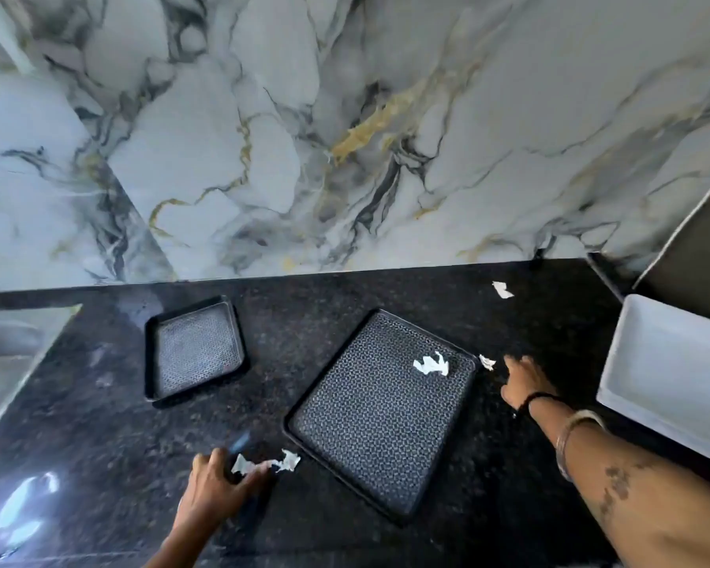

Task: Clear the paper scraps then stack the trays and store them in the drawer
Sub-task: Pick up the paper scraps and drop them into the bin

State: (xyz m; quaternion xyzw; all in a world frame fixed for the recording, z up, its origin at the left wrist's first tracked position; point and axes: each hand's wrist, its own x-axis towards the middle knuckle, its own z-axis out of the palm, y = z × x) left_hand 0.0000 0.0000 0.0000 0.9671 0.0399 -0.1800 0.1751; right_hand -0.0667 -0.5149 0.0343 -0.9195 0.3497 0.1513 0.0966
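Black counter (pixel 99 444) — left hand (pixel 214 485) pinching a paper scrap (pixel 244 464); right hand (pixel 525 383) open beside large tray (pixel 382 416).

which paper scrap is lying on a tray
The white scrap in the far right corner of the large tray; every other scrap lies on the black counter.

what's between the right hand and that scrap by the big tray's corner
Nothing visible. The right hand reaches over bare counter toward the scrap, which lies just off the large tray.
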